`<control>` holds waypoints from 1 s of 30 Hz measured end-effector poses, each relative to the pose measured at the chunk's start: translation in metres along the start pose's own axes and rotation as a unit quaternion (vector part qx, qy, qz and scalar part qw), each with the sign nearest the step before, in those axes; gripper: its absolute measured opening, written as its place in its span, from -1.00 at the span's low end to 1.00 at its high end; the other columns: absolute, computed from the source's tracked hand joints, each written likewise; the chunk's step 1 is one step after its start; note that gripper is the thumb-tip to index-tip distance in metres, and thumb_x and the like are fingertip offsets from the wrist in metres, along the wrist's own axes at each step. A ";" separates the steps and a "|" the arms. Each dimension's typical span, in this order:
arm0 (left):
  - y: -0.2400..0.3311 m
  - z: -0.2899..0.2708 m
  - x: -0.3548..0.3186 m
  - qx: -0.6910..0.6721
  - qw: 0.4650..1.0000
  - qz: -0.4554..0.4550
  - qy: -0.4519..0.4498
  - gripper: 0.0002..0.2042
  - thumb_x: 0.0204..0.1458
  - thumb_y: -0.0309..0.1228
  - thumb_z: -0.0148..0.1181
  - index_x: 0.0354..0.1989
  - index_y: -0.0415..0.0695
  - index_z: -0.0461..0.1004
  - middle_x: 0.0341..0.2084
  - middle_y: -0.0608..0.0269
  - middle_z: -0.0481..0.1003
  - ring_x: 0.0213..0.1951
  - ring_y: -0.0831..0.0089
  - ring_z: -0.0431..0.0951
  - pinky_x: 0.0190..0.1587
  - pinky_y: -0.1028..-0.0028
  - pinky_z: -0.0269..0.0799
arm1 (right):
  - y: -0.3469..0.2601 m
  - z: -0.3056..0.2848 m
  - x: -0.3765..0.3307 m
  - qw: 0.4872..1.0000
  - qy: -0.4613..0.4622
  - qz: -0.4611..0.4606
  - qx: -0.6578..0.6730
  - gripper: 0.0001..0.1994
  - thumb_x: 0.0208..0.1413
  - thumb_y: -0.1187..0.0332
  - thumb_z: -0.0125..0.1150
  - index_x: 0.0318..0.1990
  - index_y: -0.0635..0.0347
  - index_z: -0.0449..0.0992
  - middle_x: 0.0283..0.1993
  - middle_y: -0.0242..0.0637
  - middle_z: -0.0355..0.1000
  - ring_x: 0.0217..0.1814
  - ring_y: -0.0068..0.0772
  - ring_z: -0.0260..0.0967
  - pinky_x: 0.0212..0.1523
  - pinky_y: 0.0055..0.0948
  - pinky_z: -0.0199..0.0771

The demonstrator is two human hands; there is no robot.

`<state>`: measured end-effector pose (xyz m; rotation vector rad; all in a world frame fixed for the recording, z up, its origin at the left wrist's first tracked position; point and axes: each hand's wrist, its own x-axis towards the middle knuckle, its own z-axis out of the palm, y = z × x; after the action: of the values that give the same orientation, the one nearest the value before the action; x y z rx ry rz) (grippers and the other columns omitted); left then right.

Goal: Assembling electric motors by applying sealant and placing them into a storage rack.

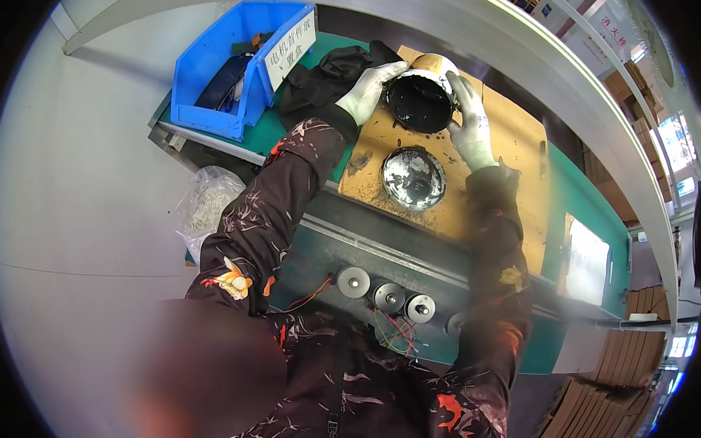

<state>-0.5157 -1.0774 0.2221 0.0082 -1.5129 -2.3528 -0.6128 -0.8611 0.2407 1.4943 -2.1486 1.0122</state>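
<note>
Apparently stiff-walled: white tub, black-smeared inside, tilted, upper centre of frame. Grip: gloved left hand and right hand hold it from opposite sides. Smears likely slippery; best hold, the cleaner outer wall. Weight unclear.

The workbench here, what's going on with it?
Someone in white gloves has a round can between their left hand and right hand, one at each side, its dark, open mouth tipped toward them. Just nearer the person, a round metal dish smeared with black lies on a stained, tan board. Closer still sit round grey parts, some with coloured wires beside them. A blue bin stands off to the left.
</note>
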 end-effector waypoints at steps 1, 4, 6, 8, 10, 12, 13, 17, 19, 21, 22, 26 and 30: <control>0.002 -0.003 0.001 -0.048 0.998 -0.030 -0.010 -0.68 0.29 -0.21 0.01 0.04 -0.15 0.49 -0.08 0.31 0.54 -0.03 0.53 0.52 -0.05 0.41 0.50 | 0.001 0.002 0.000 1.000 -0.016 0.017 -0.012 -0.19 -0.16 0.69 0.28 0.35 0.00 0.25 0.34 -0.01 0.21 0.40 0.02 0.15 0.38 -0.19 0.22; 0.010 0.003 -0.015 0.112 0.989 0.080 -0.046 -0.65 0.27 -0.15 0.00 0.08 -0.09 0.46 -0.05 0.30 0.53 0.02 0.50 0.50 0.02 0.33 0.49 | 0.007 -0.002 -0.003 0.999 -0.015 0.025 -0.031 -0.17 -0.18 0.66 0.36 0.35 0.02 0.25 0.36 -0.03 0.21 0.43 0.00 0.12 0.40 -0.20 0.20; 0.026 0.002 -0.025 0.039 0.997 0.056 -0.037 -0.62 0.25 -0.12 0.00 0.12 -0.06 0.44 0.00 0.29 0.50 0.03 0.43 0.51 0.06 0.23 0.48 | -0.006 -0.003 0.001 0.998 -0.037 0.048 -0.004 -0.17 -0.20 0.65 0.37 0.34 0.02 0.26 0.35 -0.03 0.23 0.42 0.02 0.13 0.38 -0.19 0.21; 0.045 0.000 -0.034 -0.055 0.997 -0.044 0.038 -0.61 0.26 -0.13 -0.02 0.13 -0.09 0.42 0.01 0.27 0.50 0.03 0.42 0.51 0.08 0.24 0.47 | -0.025 -0.005 0.008 1.000 -0.023 -0.004 -0.007 -0.21 -0.21 0.64 0.38 0.31 0.04 0.31 0.32 -0.05 0.26 0.36 0.04 0.20 0.33 -0.17 0.25; 0.055 -0.004 -0.043 -0.033 0.999 0.002 0.034 -0.64 0.31 -0.20 -0.08 0.11 -0.19 0.42 0.01 0.19 0.50 0.02 0.42 0.53 0.09 0.29 0.48 | -0.037 -0.004 0.015 0.999 -0.013 -0.042 0.007 -0.23 -0.20 0.64 0.37 0.29 0.04 0.33 0.32 -0.05 0.27 0.34 0.05 0.21 0.32 -0.16 0.25; 0.054 -0.015 -0.037 -0.022 0.999 0.029 0.029 -0.63 0.33 -0.22 -0.10 0.12 -0.22 0.39 0.02 0.16 0.49 0.04 0.39 0.53 0.10 0.30 0.50 | -0.041 -0.002 0.019 0.999 -0.007 -0.041 0.024 -0.26 -0.18 0.64 0.35 0.28 0.05 0.34 0.31 -0.05 0.28 0.33 0.06 0.21 0.32 -0.16 0.25; 0.055 -0.019 -0.037 -0.020 0.999 0.030 0.027 -0.63 0.33 -0.22 -0.10 0.12 -0.22 0.39 0.02 0.16 0.49 0.04 0.39 0.53 0.10 0.30 0.50 | -0.040 0.000 0.021 0.999 -0.007 -0.045 0.026 -0.27 -0.16 0.64 0.34 0.28 0.06 0.34 0.31 -0.05 0.28 0.33 0.06 0.22 0.31 -0.16 0.26; 0.063 -0.029 -0.042 -0.100 0.994 0.026 -0.041 -0.61 0.34 -0.22 -0.14 0.16 -0.25 0.33 0.05 0.12 0.47 0.07 0.32 0.52 0.13 0.25 0.50 | -0.039 0.006 0.025 0.998 -0.008 -0.060 0.028 -0.29 -0.16 0.61 0.33 0.27 0.09 0.34 0.26 -0.04 0.31 0.30 0.07 0.24 0.30 -0.17 0.27; 0.068 -0.023 -0.057 -0.020 0.992 0.102 -0.071 -0.59 0.33 -0.21 -0.16 0.19 -0.22 0.34 0.06 0.07 0.48 0.09 0.26 0.52 0.15 0.19 0.49 | -0.051 0.009 0.030 0.997 -0.021 -0.062 0.047 -0.29 -0.17 0.59 0.32 0.26 0.11 0.34 0.21 -0.02 0.35 0.27 0.07 0.26 0.30 -0.17 0.27; 0.076 -0.008 -0.080 -0.062 0.995 0.061 -0.039 -0.58 0.32 -0.19 -0.15 0.19 -0.20 0.36 0.06 0.06 0.49 0.08 0.26 0.53 0.16 0.18 0.47 | -0.064 0.006 0.022 0.995 -0.040 -0.045 0.078 -0.30 -0.17 0.59 0.32 0.27 0.11 0.34 0.21 -0.01 0.35 0.27 0.06 0.26 0.30 -0.17 0.27; 0.081 -0.001 -0.085 -0.103 0.994 0.020 -0.010 -0.58 0.31 -0.17 -0.14 0.18 -0.19 0.39 0.05 0.06 0.50 0.07 0.26 0.53 0.17 0.17 0.46 | -0.067 0.002 0.022 0.992 -0.056 -0.028 0.108 -0.30 -0.16 0.58 0.31 0.27 0.11 0.34 0.20 -0.01 0.35 0.27 0.06 0.26 0.31 -0.17 0.27; 0.066 -0.015 -0.092 -0.287 0.953 -0.076 0.064 -0.60 0.27 -0.17 -0.08 0.11 -0.17 0.45 0.02 0.06 0.53 0.04 0.24 0.55 0.14 0.14 0.47 | -0.061 0.026 0.013 0.994 -0.078 0.016 0.077 -0.30 -0.15 0.55 0.33 0.27 0.10 0.34 0.20 0.01 0.37 0.28 0.05 0.27 0.29 -0.18 0.28; 0.061 -0.025 -0.102 -0.322 0.943 -0.066 0.049 -0.60 0.26 -0.17 -0.07 0.10 -0.18 0.45 0.00 0.06 0.53 0.07 0.20 0.53 0.17 0.10 0.42 | -0.072 0.017 0.020 0.995 -0.075 0.032 0.058 -0.38 -0.09 0.47 0.33 0.23 0.14 0.37 0.12 0.00 0.44 0.22 0.05 0.34 0.23 -0.19 0.34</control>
<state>-0.3980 -1.0928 0.2473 0.0663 -0.6585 -2.7951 -0.5527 -0.9014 0.2676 1.6095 -2.2900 1.0961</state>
